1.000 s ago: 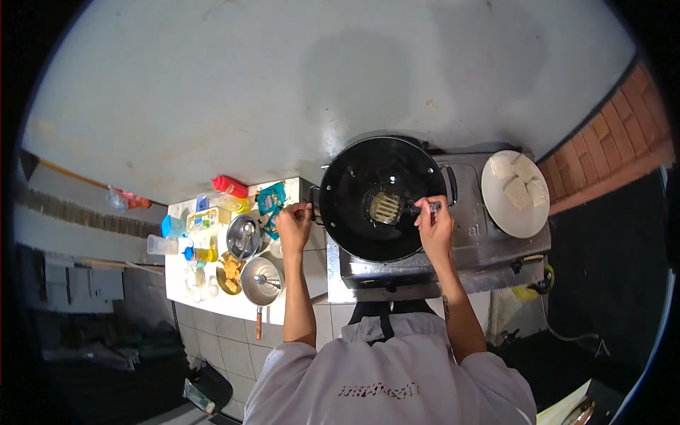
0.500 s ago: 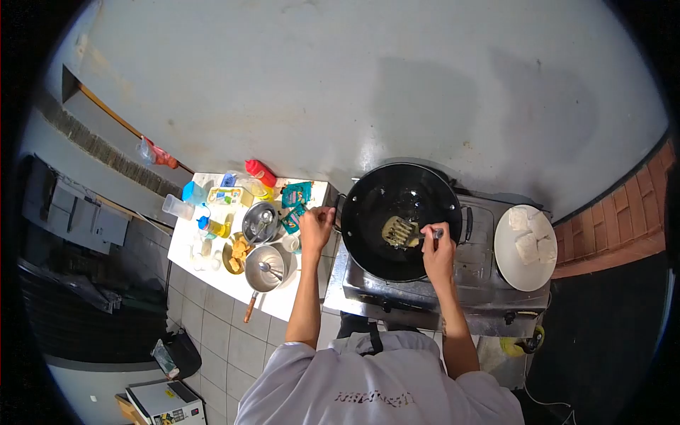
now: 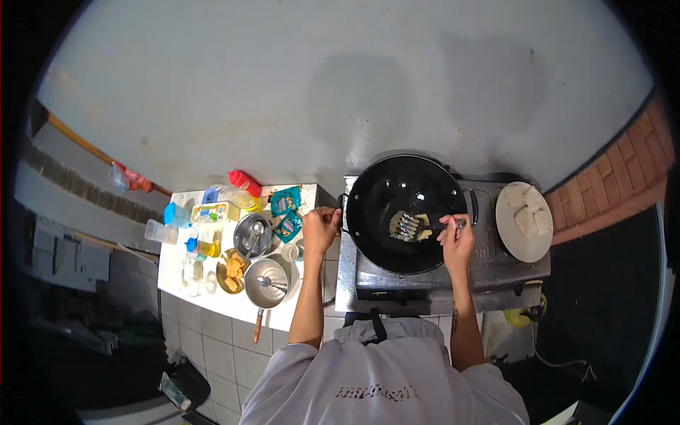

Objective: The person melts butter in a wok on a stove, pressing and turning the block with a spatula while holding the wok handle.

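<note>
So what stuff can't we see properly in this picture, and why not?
All in the head view:
- Part of the pale food: covered by the spatula in the right hand.
- The stove under the pan, and any flame: hidden by the pan.
- Whether the left hand touches the pan: its fingertips are too small to tell.
- Words on the green packets: too small to read.

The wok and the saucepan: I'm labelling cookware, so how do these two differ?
The wok is black; the saucepan is silvery. The wok is much wider than the saucepan. The wok has short side handles, whereas the saucepan has one long brown handle. Both are round and uncovered.
</note>
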